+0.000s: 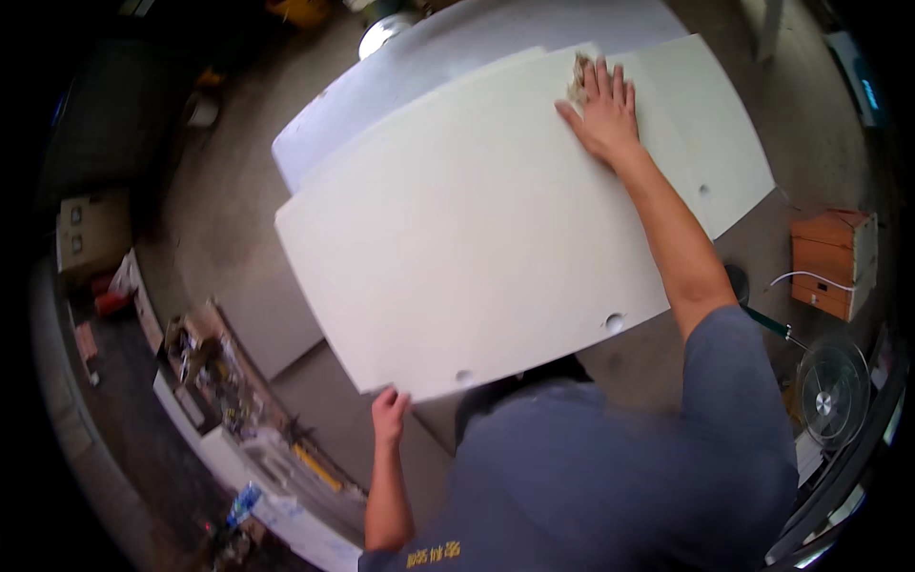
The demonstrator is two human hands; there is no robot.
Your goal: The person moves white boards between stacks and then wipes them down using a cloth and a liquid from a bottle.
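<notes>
A large white panel (457, 238) with a few round holes near its edges lies in front of me, on top of other pale sheets (419, 95). At its near left corner, my left hand (389, 412) is closed with the fingertips on the edge. Toward the far right, my right hand (608, 116) rests flat on the panel, fingers stretched out and apart. A crumpled beige rag (579, 78) sits beside and partly against those fingers; how much lies beneath the hand is hidden.
An orange box (822, 262) with a pale cable stands at right, above a round fan (827, 393). Cluttered tools and scraps (224, 381) fill a low bench at lower left. A cardboard carton (93, 232) stands at far left.
</notes>
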